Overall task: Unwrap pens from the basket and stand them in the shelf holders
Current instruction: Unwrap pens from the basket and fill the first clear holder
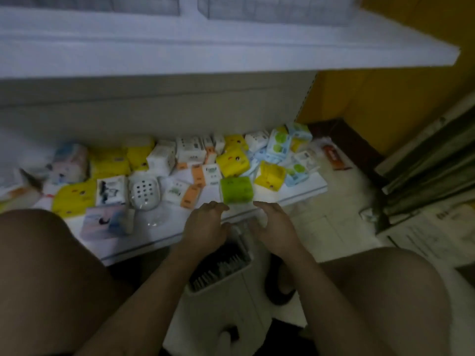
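A white basket (221, 291) stands on the floor between my knees, with several dark pens (221, 263) in clear wrapping inside it. Just above its far end, my left hand (205, 227) and my right hand (273, 228) meet on a small clear-wrapped pen pack (240, 227), one hand at each end. The pack is blurred and its contents are hard to make out. Clear shelf holders (270, 9) sit on the white upper shelf (231, 47) at the top of the view.
The low white shelf (159, 235) ahead carries many tissue packs, among them a green pack (236, 189) right beyond my hands and a white perforated soap dish (145, 191). Yellow wall and stacked cardboard (424, 176) are on the right. My bare knees flank the basket.
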A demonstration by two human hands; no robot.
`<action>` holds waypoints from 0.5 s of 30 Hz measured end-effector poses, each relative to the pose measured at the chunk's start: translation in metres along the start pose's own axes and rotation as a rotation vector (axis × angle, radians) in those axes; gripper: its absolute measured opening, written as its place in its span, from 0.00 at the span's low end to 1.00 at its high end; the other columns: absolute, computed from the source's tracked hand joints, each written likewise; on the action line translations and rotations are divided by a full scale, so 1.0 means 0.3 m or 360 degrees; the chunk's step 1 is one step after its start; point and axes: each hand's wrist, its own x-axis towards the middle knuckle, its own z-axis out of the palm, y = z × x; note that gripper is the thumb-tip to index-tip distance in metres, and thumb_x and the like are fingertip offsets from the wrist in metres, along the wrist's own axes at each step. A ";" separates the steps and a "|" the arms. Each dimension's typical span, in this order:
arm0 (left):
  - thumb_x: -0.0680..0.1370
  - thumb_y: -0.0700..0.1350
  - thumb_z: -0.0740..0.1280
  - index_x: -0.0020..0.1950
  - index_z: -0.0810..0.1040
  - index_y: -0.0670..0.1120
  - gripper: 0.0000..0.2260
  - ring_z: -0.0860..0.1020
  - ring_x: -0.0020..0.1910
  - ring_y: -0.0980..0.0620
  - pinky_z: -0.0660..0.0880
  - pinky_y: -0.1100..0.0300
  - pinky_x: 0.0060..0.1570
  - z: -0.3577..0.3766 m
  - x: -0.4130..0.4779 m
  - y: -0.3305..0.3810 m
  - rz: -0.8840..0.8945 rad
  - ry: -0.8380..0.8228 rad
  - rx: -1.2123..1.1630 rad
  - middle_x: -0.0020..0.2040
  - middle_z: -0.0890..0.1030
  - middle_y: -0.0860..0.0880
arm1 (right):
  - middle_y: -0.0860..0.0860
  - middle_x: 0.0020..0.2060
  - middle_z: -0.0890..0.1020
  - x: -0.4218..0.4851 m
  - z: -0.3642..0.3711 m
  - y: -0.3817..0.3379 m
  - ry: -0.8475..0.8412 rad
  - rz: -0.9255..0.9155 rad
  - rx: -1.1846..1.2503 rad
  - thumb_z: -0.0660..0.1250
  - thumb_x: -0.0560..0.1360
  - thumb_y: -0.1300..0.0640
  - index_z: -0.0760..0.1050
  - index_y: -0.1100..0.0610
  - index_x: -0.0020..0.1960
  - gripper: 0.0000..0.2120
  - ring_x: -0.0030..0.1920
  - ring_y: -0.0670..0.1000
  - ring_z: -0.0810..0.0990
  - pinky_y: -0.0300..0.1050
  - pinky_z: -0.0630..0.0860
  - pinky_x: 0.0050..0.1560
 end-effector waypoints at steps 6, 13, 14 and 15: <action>0.76 0.48 0.62 0.54 0.78 0.47 0.10 0.78 0.51 0.46 0.75 0.57 0.49 0.183 -0.009 -0.177 -0.0313 -0.0410 0.0010 0.53 0.80 0.47 | 0.62 0.65 0.74 0.034 0.134 0.108 -0.0351 0.0230 0.0009 0.63 0.80 0.57 0.69 0.65 0.69 0.20 0.63 0.62 0.73 0.55 0.72 0.61; 0.79 0.47 0.63 0.65 0.75 0.45 0.15 0.77 0.57 0.48 0.70 0.63 0.49 0.356 -0.034 -0.245 -0.0569 -0.0685 -0.0145 0.60 0.78 0.45 | 0.46 0.45 0.71 0.107 0.353 0.248 -0.0781 0.0341 -0.0131 0.62 0.80 0.53 0.69 0.47 0.51 0.02 0.37 0.46 0.69 0.33 0.66 0.37; 0.80 0.46 0.63 0.64 0.75 0.43 0.14 0.76 0.57 0.47 0.71 0.62 0.50 0.382 -0.038 -0.250 -0.0604 -0.0758 -0.0182 0.60 0.78 0.44 | 0.46 0.41 0.69 0.121 0.373 0.259 -0.0833 0.0359 -0.0219 0.62 0.80 0.52 0.67 0.47 0.48 0.04 0.36 0.46 0.68 0.35 0.67 0.39; 0.80 0.46 0.63 0.63 0.75 0.42 0.14 0.76 0.57 0.46 0.71 0.61 0.51 0.407 -0.042 -0.256 -0.0617 -0.0801 -0.0206 0.60 0.78 0.43 | 0.46 0.37 0.67 0.138 0.405 0.283 -0.0857 0.0339 -0.0273 0.61 0.80 0.52 0.66 0.48 0.46 0.05 0.35 0.46 0.66 0.39 0.67 0.43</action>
